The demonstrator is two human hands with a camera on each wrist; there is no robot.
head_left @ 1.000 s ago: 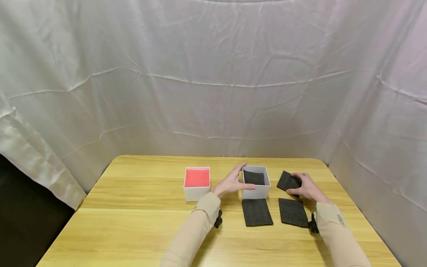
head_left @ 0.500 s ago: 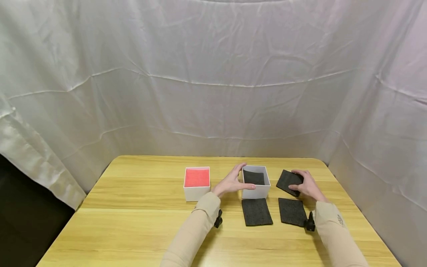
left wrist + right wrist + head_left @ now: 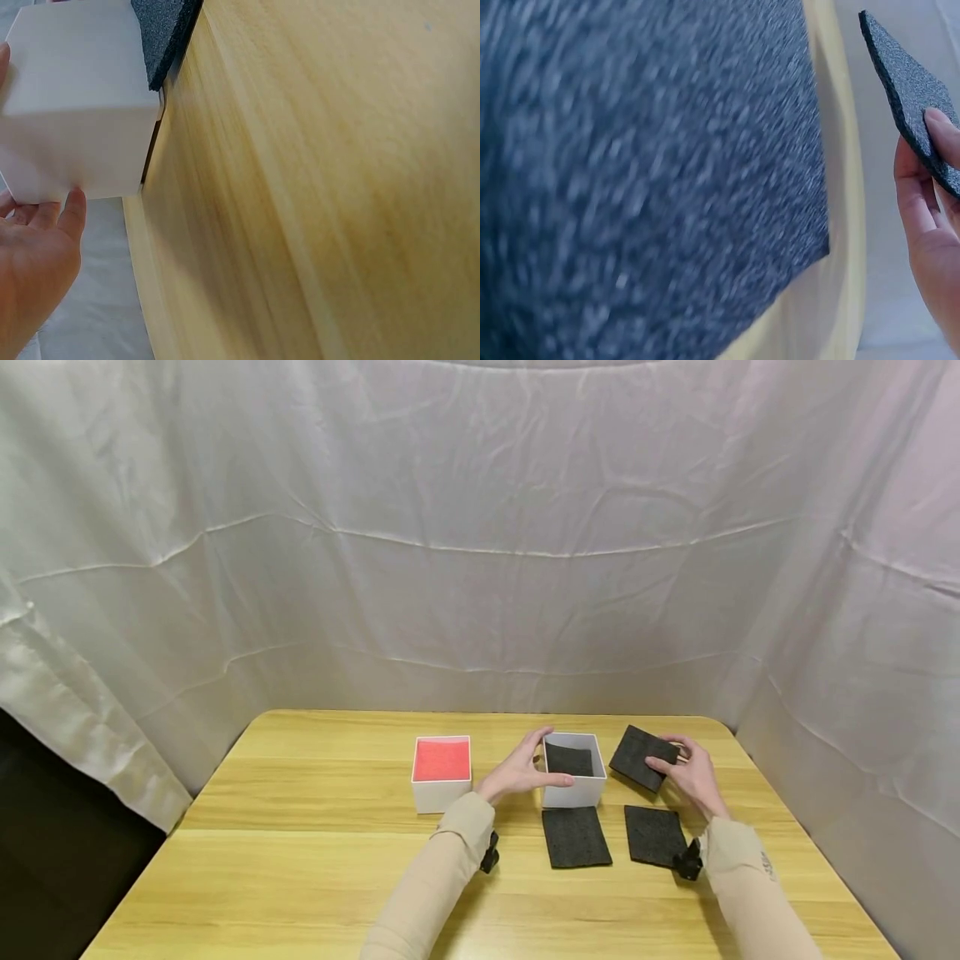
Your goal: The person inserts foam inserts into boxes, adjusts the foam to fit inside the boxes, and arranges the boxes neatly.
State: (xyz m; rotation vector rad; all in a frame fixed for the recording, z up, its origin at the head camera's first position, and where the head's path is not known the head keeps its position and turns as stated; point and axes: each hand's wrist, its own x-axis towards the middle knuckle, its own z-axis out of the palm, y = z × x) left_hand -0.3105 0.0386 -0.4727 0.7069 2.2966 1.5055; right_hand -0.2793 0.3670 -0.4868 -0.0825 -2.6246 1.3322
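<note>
My right hand (image 3: 693, 777) pinches a square black foam sheet (image 3: 640, 755) between thumb and fingers. The sheet is tilted and raised off the table, and its thin edge shows in the right wrist view, where the same foam sheet (image 3: 904, 79) is at the upper right. At centre right, my left hand (image 3: 517, 774) holds a white open-topped box (image 3: 576, 793), thumb across the front and fingers along the left side. A black sheet (image 3: 568, 761) lies inside that box. In the left wrist view, fingertips touch the wall of the white box (image 3: 75, 146).
Two more black foam squares lie flat on the wooden table (image 3: 300, 860): one square (image 3: 576, 837) before the box, another square (image 3: 654, 835) to its right. Left of my left hand stands a second white box (image 3: 441, 796) with a red sheet (image 3: 442, 761) inside. Curtains (image 3: 480, 610) surround the table.
My right hand has lifted the black foam sheet off the table, tilting it and shifting it slightly left and away from me. The left hand and the box have stayed put.
</note>
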